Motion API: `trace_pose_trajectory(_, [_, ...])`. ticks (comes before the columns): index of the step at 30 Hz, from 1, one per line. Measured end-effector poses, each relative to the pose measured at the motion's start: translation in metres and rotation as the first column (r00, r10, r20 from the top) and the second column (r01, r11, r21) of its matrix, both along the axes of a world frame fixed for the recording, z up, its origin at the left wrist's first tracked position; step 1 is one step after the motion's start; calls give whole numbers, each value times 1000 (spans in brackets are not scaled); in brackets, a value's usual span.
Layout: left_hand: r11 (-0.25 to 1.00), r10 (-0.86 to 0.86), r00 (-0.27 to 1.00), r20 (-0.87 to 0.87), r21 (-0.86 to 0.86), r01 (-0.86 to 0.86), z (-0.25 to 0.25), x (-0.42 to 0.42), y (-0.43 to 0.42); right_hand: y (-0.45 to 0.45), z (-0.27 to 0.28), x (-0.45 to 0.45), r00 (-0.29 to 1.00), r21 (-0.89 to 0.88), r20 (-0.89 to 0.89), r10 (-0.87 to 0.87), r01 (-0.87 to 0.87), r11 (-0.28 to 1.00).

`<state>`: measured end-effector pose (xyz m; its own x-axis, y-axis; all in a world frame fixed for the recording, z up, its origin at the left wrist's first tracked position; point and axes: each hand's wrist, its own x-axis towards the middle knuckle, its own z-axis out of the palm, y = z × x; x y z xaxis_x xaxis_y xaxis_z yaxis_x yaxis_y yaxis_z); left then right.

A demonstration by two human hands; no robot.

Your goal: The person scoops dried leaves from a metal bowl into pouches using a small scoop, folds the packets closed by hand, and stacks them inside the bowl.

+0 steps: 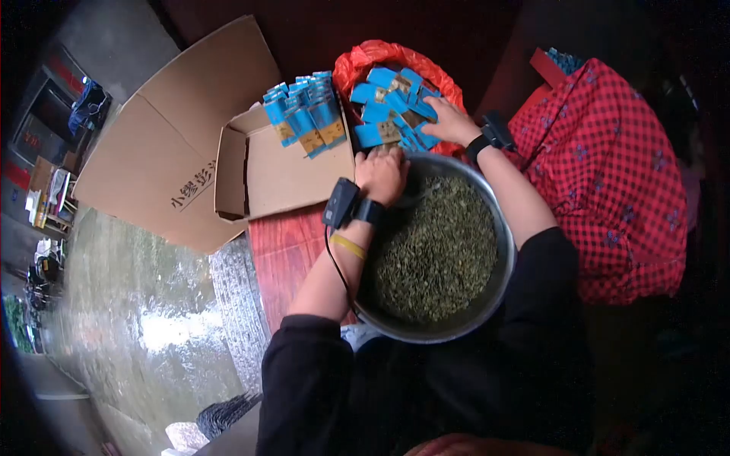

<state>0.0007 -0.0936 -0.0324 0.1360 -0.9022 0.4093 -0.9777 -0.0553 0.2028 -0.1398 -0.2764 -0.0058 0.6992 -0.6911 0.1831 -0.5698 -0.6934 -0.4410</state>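
A round metal basin (499, 283) full of dried green tea-like leaves (437, 254) sits close to my body. My left hand (382, 176) is at the basin's far left rim, its fingers curled together; what they hold, if anything, is hidden. Just beyond it lie loose blue packets (395, 102) with gold-brown ends, in a red plastic bag (372, 55). Over the right side of these packets reaches my right hand (452, 121), thumb and fingers apart, touching the pile. Both wrists wear dark straps with small devices.
Left of the bag, an open cardboard box (293, 171) holds rows of upright blue packets (310, 121), with a large cardboard flap (175, 129) beside it. A red checked cloth (608, 182) bulges on the right. The reddish wooden surface (285, 254) ends above a wet floor (144, 296).
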Motion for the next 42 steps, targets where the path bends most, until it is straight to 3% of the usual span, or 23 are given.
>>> trace_pose_trajectory(1, [999,0,1000,-13,-32,-1,-1,0,0,-15,-14,6,998,-57,-9,-64,63,996])
trace_pose_trajectory(2, [1000,7,1000,-25,18,-7,6,-1,2,-22,-15,13,992,41,-82,-99,103,994])
trace_pose_trajectory(7, [995,14,996,-90,97,-5,7,0,2,-46,-40,53,986,149,-110,-124,140,979])
trace_pose_trajectory(9, [992,21,993,-114,129,-6,5,0,0,-46,-51,72,940,237,-329,-93,177,955])
trace_pose_trajectory(10, [995,31,994,-100,101,-20,2,0,0,-42,-59,79,924,19,-350,-156,174,985])
trace_pose_trajectory(13, [993,51,994,-94,107,-41,4,-2,3,-66,-48,89,924,136,-384,-5,62,989])
trace_pose_trajectory(14, [994,50,994,-97,100,-40,8,-2,4,-63,-48,87,959,43,-284,-3,16,999])
trace_pose_trajectory(17, [995,45,992,-114,91,-35,8,-3,4,-74,-72,88,972,-84,-232,-36,17,996])
trace_pose_trajectory(19, [996,42,992,-121,89,-31,8,-4,3,-68,-73,90,952,-190,-284,-110,57,980])
trace_pose_trajectory(22, [996,45,989,-138,80,-35,10,-5,4,-59,-50,86,994,-225,-62,-94,77,971])
trace_pose_trajectory(27, [997,49,985,-163,73,-38,8,-5,3,-27,19,77,994,-178,10,-112,112,978])
trace_pose_trajectory(29, [994,46,979,-198,104,-25,8,-3,2,-29,28,69,898,-273,435,71,56,960])
trace_pose_trajectory(31, [985,33,972,-233,170,7,10,-1,1,-10,59,56,864,-244,504,14,127,961])
trace_pose_trajectory(33, [967,33,975,-220,253,25,17,1,0,-1,77,40,783,75,603,-151,133,988])
trace_pose_trajectory(35, [998,1,872,-489,53,29,25,1,5,5,75,24,802,136,554,-221,175,975])
trace_pose_trajectory(36, [994,-112,777,-619,-55,99,27,6,1,20,73,15,693,280,689,-211,14,960])
trace_pose_trajectory(37, [950,-305,539,-786,-287,119,27,7,-8,40,72,6,556,384,798,-233,-170,908])
trace_pose_trajectory(39, [981,-196,132,-972,-194,28,45,14,-10,75,73,-14,551,392,806,-216,-223,893])
trace_pose_trajectory(41, [972,-232,133,-964,-225,61,61,15,4,102,66,-31,480,461,842,-247,-400,792])
trace_pose_trajectory(42, [951,-281,96,-955,-264,161,65,16,12,112,57,-39,487,482,835,-255,-427,765])
